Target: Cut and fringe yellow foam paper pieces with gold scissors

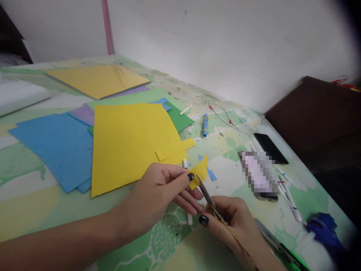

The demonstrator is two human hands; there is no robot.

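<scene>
Between thumb and fingers, my left hand (169,188) pinches a small yellow paper piece (200,170). My right hand (234,222) is closed around gold-handled scissors (210,199), whose tips touch or overlap the lower right edge of that piece. Beneath my left hand lies a white marker (190,219), partly hidden. Just behind it, a yellow strip (172,150) rests across the corner of a large yellow sheet (129,143). Small blue scraps (212,174) lie beside the held piece.
Blue sheets (53,143) and a yellow board (98,79) lie left and behind. A rolled blue paper (205,125) sits further back. On the right are a phone (261,175), a black device (270,148), several markers (290,201) and green-handled scissors (290,256). A wall borders the table behind.
</scene>
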